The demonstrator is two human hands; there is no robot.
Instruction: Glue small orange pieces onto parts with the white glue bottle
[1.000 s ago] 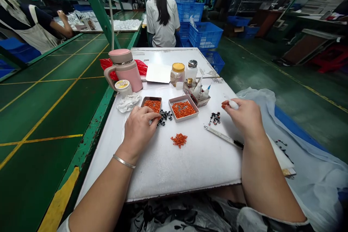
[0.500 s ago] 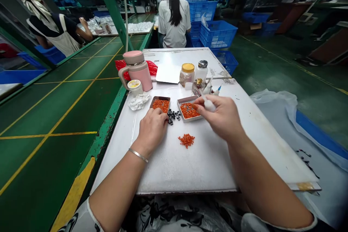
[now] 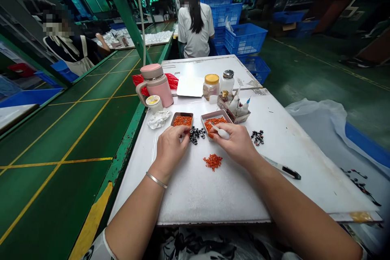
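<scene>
My left hand (image 3: 172, 144) is closed in a pinch on a small black part (image 3: 191, 131), beside a pile of like black parts (image 3: 198, 134). In my right hand (image 3: 239, 142) is a small white squeeze bottle (image 3: 223, 133), its thin nozzle pointing left toward my left hand. Behind the hands stand two shallow trays of small orange pieces, the left tray (image 3: 192, 118) and the right tray (image 3: 230, 119). A loose heap of orange pieces (image 3: 213, 162) lies on the white tabletop between my forearms. Right of my right hand is a second cluster of black parts (image 3: 257, 137).
A marker pen (image 3: 291, 172) lies by my right forearm. Farther back are a pink mug (image 3: 161, 89), a yellow-lidded jar (image 3: 211, 87), a box with more squeeze bottles (image 3: 242, 117) and crumpled tissue (image 3: 159, 118). A green conveyor (image 3: 82, 118) runs along the left; two people sit beyond.
My right hand has brought the squeeze bottle left and down, nearer my left hand. My left hand now shows a black part at its fingertips. The cluster and marker on the right have come into view.
</scene>
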